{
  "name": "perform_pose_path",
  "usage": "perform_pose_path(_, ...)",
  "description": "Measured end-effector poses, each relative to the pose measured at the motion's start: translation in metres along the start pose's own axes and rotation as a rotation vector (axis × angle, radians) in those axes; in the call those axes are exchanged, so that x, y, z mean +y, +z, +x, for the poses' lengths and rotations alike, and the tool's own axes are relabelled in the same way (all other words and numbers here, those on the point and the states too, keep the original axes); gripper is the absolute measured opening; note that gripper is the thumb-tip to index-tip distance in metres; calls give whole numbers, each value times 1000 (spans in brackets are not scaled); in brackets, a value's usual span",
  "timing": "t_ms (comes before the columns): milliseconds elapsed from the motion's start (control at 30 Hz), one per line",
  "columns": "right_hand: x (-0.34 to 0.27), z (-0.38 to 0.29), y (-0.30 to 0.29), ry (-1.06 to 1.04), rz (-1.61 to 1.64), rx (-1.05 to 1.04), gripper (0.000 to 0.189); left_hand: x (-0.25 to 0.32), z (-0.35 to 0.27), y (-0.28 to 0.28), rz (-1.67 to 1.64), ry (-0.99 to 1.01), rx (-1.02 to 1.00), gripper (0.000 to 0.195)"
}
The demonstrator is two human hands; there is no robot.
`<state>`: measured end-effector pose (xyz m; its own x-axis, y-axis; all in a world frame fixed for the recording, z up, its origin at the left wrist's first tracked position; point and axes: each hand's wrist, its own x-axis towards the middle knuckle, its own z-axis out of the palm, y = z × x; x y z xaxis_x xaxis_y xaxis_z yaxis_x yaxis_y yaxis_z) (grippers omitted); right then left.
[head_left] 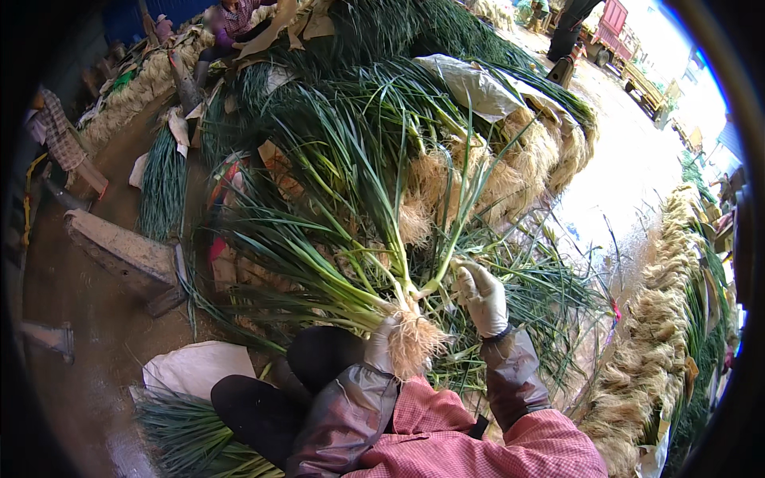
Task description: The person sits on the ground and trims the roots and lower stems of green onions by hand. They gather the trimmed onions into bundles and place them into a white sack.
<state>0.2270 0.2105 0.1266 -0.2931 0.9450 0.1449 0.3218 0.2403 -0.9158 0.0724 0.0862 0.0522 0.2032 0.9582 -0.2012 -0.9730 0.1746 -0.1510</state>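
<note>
My gloved left hand (pixel 381 346) grips a bunch of green onions (pixel 340 278) near its pale, stringy roots (pixel 416 343), above my lap. The long leaves fan away to the upper left. One green onion stalk (pixel 445 263) splays out to the right of the bunch. Beside that stalk is my gloved right hand (pixel 483 299), fingers bent and fingertips close against it. Whether they pinch a leaf cannot be made out. Loose green leaves (pixel 532 281) lie on the ground beyond and beneath the right hand.
A large pile of green onions (pixel 358 113) rises in front, with sacking (pixel 472 86) over part of it. At left lies a muddy beam-like object (pixel 122 248). A long root-faced row (pixel 645 334) runs along the right. Other people (pixel 239 24) work farther back. A bundle (pixel 185 433) lies by my knee.
</note>
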Motion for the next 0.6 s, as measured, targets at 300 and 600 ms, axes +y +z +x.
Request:
perform_pose_path(300, -5, -1, 53, -348, -479, -242, 31, -2, 2, -15, 234, 131, 244, 34)
perform_pose_path(600, -35, -9, 55, -347, -441, -218, 26, -8, 17, -40, 305, 319, 195, 22)
